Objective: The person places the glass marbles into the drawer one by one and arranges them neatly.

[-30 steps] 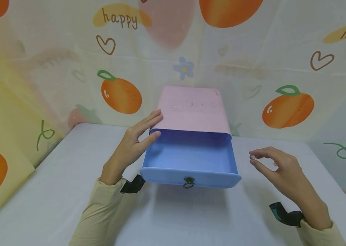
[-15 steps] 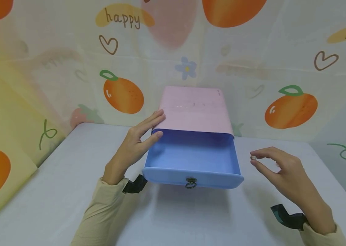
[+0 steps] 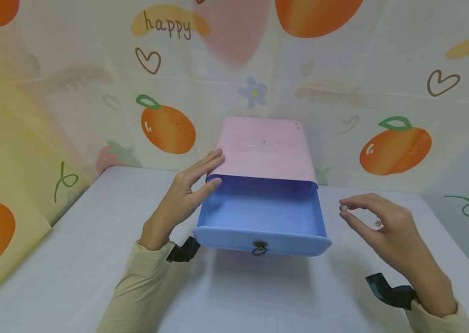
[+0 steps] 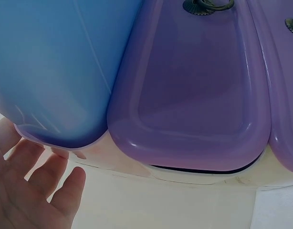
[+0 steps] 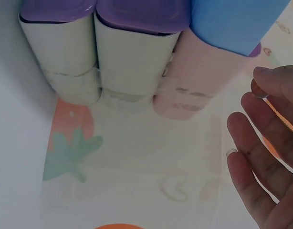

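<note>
While a patterned cloth (image 3: 326,60) rises behind its back edge, the white table (image 3: 72,273) extends towards the person, its left and right edges slanting outward. Near the middle of the back edge stands the cabinet (image 3: 263,145), pink on top; bare table shows to either side, with more room to the right. Its blue drawer (image 3: 226,238) is pulled well out towards the near edge, open top facing up; two purple drawers (image 4: 192,81) sit below, pushed in.

The left hand (image 3: 178,196) reaches in from the near left, fingers nearly straight against the left edge of the cabinet's top, thumb spread away beside the drawer's left wall. The right hand (image 3: 394,231) is raised between the drawer and the table's right edge, thumb and index finger pinching a small bead-like piece (image 3: 343,208), which is apart from the drawer's right wall.
</note>
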The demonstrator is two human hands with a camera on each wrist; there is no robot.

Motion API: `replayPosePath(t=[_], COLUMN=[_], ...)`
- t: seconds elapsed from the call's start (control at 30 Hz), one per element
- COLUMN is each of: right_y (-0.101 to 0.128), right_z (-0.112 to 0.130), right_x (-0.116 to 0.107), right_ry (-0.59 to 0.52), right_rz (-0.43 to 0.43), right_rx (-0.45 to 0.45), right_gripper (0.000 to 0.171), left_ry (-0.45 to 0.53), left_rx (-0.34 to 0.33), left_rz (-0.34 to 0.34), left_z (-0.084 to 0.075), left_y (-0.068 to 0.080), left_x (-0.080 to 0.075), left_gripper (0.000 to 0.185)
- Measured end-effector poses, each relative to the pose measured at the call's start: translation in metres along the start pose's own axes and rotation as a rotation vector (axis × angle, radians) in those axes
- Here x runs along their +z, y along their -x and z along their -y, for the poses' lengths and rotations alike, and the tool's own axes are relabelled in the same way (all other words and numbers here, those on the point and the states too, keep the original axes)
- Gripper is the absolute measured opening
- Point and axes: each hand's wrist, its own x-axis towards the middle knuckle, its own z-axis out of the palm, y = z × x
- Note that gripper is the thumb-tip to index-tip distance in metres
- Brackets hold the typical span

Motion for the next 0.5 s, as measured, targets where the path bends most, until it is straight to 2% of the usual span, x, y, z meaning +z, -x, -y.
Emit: replayPosePath(t=[0.33,0.5], right_y=[-0.012,-0.02], right_z=[0.004,0.008], right_x=[-0.002,-0.001], right_ry=[-0.043,-0.08], right_rz=[-0.022,-0.023], right_rx=[-0.095,-0.147], right_gripper=[0.038,0.025], left_ry=[-0.003,-0.014], left_rx=[-0.009,-0.01], left_rz=[0.002,0.0], left_z=[-0.001,-0.001], left_y=[0.0,0.0], left_x=[0.0,0.0], left_gripper=[0.05,0.05])
